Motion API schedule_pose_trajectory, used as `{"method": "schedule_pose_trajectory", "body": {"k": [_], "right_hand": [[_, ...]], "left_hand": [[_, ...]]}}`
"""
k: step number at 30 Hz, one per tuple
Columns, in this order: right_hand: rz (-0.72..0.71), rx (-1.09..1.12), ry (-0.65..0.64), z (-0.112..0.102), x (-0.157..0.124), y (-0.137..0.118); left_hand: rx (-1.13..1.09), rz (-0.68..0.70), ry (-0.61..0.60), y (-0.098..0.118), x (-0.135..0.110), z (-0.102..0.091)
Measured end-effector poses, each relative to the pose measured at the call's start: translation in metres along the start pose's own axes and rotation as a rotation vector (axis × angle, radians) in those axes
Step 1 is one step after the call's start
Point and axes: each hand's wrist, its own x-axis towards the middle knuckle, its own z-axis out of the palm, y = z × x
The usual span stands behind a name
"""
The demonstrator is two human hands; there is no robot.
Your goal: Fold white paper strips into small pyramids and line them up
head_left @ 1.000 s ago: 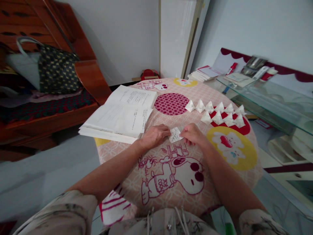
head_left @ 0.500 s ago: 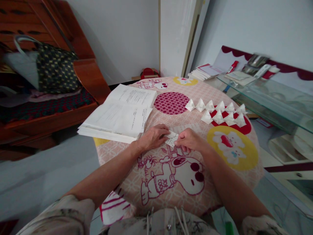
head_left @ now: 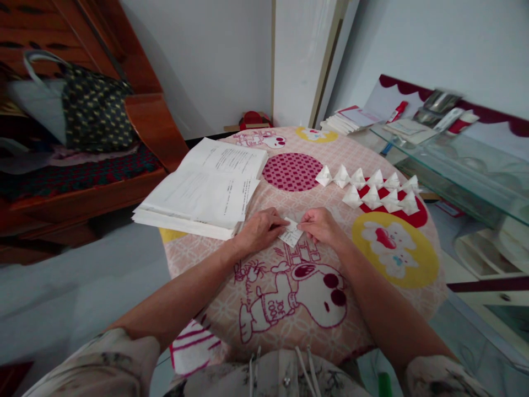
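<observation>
A cartoon dog (head_left: 306, 292) is printed on the near part of the tablecloth (head_left: 206, 259). Just beyond it, mid-table, the left hand (head_left: 260, 231) and right hand (head_left: 320, 226) meet at a small paper (head_left: 291, 236), each with fingertips pinched shut on an edge. An open book (head_left: 206, 187) lies farther left. Farther right are two rows of folded pieces (head_left: 372, 190).

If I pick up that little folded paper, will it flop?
Probably very light: the folded paper looks like thin printed sheet. Its folds likely stiffen it a bit, as the paper shapes nearby hold their peaks. Being so small and thin, it might crush if squeezed.
</observation>
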Motion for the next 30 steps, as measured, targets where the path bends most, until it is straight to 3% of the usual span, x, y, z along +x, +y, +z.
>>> {"method": "schedule_pose_trajectory", "body": {"k": [12,16,26,30], "right_hand": [[0.095,-0.124,-0.101,-0.004,0.007,-0.012],[0.090,-0.147,-0.142,-0.006,0.006,-0.012],[0.041,-0.090,-0.110,-0.005,0.005,-0.003],[0.038,-0.103,-0.081,-0.002,0.005,-0.004]], "left_hand": [[-0.125,-0.377,0.018,0.010,0.010,0.000],[-0.149,-0.378,0.037,0.010,0.009,-0.001],[-0.056,-0.227,-0.020,0.008,0.002,-0.002],[0.051,-0.257,-0.032,0.011,0.004,0.000]]}}
